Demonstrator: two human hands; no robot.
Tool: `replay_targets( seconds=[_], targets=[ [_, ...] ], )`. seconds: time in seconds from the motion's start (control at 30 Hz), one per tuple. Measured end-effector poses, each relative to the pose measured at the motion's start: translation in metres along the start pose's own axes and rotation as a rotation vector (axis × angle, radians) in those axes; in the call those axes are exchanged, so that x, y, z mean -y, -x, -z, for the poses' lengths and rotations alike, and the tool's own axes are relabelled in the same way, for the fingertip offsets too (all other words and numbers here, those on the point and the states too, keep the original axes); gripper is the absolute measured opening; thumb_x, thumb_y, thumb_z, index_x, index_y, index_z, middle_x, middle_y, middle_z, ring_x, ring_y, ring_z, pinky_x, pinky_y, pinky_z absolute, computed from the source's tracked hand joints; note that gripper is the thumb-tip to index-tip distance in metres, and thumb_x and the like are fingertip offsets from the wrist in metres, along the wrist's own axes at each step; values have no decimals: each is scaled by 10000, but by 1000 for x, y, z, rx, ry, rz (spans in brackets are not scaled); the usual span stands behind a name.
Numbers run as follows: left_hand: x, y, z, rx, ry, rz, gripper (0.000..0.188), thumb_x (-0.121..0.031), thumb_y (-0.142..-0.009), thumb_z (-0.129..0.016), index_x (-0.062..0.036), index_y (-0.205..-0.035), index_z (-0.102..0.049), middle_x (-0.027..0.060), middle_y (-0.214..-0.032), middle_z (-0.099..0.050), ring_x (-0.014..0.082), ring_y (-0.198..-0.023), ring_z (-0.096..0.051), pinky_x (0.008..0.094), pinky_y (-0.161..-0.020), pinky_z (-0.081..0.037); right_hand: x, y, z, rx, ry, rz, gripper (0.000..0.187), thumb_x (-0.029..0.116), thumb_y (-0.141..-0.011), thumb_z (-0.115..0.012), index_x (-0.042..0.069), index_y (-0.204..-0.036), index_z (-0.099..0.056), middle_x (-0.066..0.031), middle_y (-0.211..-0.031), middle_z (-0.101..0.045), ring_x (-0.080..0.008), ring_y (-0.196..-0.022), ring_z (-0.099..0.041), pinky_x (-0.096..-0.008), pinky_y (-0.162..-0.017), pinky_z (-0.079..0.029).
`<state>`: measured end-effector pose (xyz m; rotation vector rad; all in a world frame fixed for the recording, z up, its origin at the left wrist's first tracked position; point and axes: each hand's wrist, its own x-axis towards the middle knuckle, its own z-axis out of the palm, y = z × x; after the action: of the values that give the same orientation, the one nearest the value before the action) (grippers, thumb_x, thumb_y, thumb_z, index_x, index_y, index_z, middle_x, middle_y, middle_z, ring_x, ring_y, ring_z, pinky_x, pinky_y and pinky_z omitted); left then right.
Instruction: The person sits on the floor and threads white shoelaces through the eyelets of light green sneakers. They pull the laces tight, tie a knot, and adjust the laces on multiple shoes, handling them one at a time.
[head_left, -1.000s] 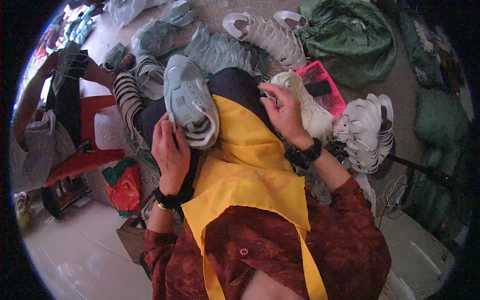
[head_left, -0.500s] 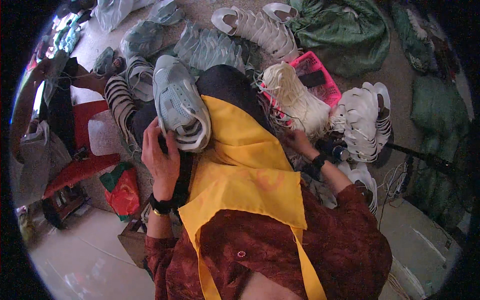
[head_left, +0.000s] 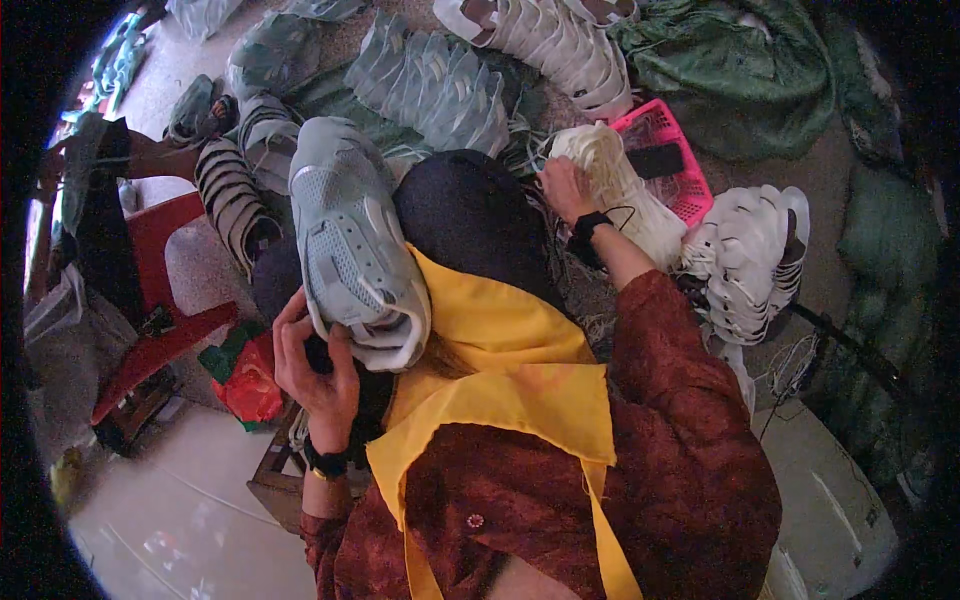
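A pale grey-blue sneaker (head_left: 345, 230) lies over my left thigh, toe pointing away from me. Its row of eyelets shows, and I see no lace in them. My left hand (head_left: 318, 365) grips the shoe's heel end, thumb and fingers closed at the collar edge. Beyond my right knee lies a thick bundle of cream shoelaces (head_left: 635, 205). At the left end of that bundle is my right hand (head_left: 567, 190), fingers curled in and touching the laces; their tips are partly hidden.
A pink basket (head_left: 690, 185) holding a dark flat object stands behind the laces. White shoe uppers (head_left: 745, 250) are stacked at the right, and more grey-blue uppers (head_left: 430, 90) lie ahead. A green sack (head_left: 740, 80) sits at the far right, a red chair (head_left: 165, 240) at the left.
My right hand has moved up and forward from beside my right thigh to the lace bundle. The left hand keeps hold of the sneaker; the view has shifted slightly.
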<state>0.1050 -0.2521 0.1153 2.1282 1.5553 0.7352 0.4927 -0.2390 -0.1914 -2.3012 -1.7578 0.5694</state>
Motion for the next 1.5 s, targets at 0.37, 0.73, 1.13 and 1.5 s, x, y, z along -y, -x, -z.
replay_targets(
  seconds=[0.37, 0.73, 1.13, 1.5],
  targets=[
    [10, -2, 4, 54, 56, 29, 208, -156, -922, -644, 22, -1015, -590, 207, -1257, -611, 309, -1154, -584, 416, -998, -438, -13, 10, 21, -166, -338, -54, 200, 208, -973, -578, 11, -955, -551, -191, -807, -632, -351, -744, -656, -460, -650, -505],
    [-2, -40, 26, -10, 136, -33, 74, -16, -891, -617, 18, -944, -579, 161, -1123, -624, 253, -1074, -590, 364, -969, -440, 18, 39, 213, 121, -974, -126, 133, 101, -923, -703, 16, -1019, -669, -23, -837, -684, -91, -714, -659, -246, -656, -562],
    [-133, -115, 15, 285, 889, -103, 216, -184, -1028, -538, -24, -1173, -523, 104, -1184, -598, 177, -1157, -560, 352, -1060, -404, 201, 60, 375, 409, -1202, 506, 97, 25, -926, -641, 29, -1010, -689, -42, -880, -720, -104, -730, -673, -238, -701, -544],
    [-87, -108, 55, 420, 1011, 17, 282, -332, -1037, -557, -86, -898, -554, -42, -831, -559, 45, -777, -455, 216, -725, -384, 223, 57, 357, -189, -688, 712, 171, 9, -917, -646, 45, -1067, -720, -52, -910, -743, -119, -788, -705, -255, -738, -546]
  ],
)
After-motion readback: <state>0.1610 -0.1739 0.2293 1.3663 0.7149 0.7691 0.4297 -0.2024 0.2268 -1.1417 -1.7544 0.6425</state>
